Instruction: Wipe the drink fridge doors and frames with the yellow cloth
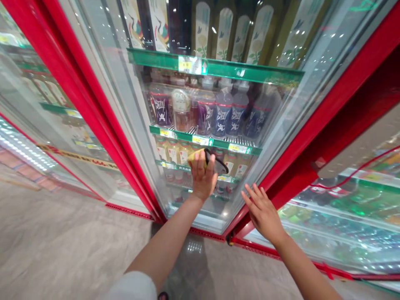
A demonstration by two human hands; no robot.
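My left hand presses a yellow and grey cloth with a black edge against the glass door of a drinks fridge. The fingers lie over the cloth and cover part of it. To the right, my right hand is held up with its fingers stretched out and nothing in it. It is close to the door's red frame; whether it touches is unclear. Behind the glass stand dark-labelled bottles and, one shelf lower, yellow bottles.
Green shelf edges carry yellow price tags. Tall bottles fill the upper shelf. A second red-framed fridge stands to the left, and another shelf unit of drinks to the right. Grey floor lies in front.
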